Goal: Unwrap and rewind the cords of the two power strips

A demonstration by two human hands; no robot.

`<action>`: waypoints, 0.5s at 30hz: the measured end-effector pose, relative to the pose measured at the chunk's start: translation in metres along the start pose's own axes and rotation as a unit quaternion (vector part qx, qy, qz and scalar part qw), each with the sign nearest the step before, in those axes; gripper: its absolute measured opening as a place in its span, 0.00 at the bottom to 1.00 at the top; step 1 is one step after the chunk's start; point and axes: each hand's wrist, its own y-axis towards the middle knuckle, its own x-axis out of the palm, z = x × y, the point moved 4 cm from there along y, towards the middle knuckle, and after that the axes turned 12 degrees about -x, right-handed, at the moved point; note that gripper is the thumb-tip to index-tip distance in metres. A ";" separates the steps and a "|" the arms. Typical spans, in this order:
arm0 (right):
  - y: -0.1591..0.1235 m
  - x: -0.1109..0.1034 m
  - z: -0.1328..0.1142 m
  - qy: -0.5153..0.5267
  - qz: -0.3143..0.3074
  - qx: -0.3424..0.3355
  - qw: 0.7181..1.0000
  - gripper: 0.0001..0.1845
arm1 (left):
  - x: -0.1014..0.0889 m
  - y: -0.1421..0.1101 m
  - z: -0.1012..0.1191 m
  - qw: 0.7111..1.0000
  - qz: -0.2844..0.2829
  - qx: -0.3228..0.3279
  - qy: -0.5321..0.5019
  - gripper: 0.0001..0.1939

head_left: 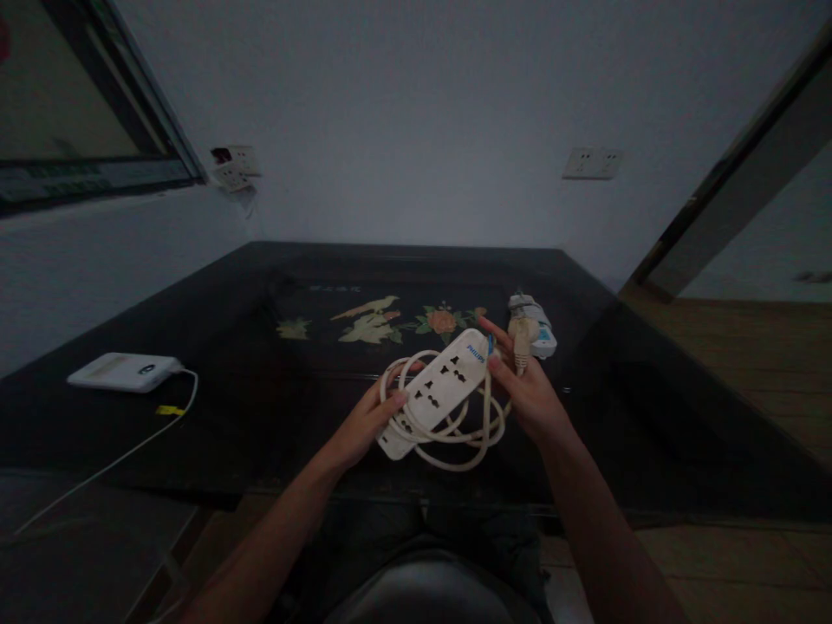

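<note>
A white Philips power strip [444, 381] is held slantwise above the black table, its sockets facing up. Its pale cord [448, 466] is looped loosely around the lower half. My left hand [373, 416] grips the strip's lower left side, thumb on top over the cord loops. At the upper right end, my right hand [523, 390] is closed on the strip, its index finger stretched out behind. The cord's plug [522, 332] sticks up between the thumb and fingers of that hand. Just behind it on the table lies another white electrical item [542, 336], partly hidden by the plug.
The glossy black table [227, 303] bears a painted bird and flowers. On its left lies a white box-like device [123, 371] with a white cable [107, 468] running off the near edge. Wall sockets [593, 163] are on the right, more sockets [235, 165] on the left.
</note>
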 end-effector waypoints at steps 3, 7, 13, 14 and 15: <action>0.000 0.002 0.000 0.007 0.007 -0.006 1.000 0.36 | 0.001 0.001 0.003 1.000 0.009 0.000 0.024 0.23; -0.001 0.003 0.000 -0.012 0.029 -0.032 0.999 0.30 | 0.001 0.003 0.005 0.996 0.032 0.016 0.085 0.24; -0.001 0.005 0.000 -0.056 0.029 -0.055 0.996 0.29 | -0.001 0.003 0.004 0.984 0.042 0.041 0.168 0.23; -0.001 0.005 0.000 -0.054 0.032 -0.054 0.997 0.28 | -0.002 0.002 0.004 0.982 0.040 0.043 0.181 0.22; -0.002 0.005 0.000 -0.051 0.035 -0.053 0.997 0.28 | -0.002 0.002 0.006 0.979 0.042 0.046 0.194 0.22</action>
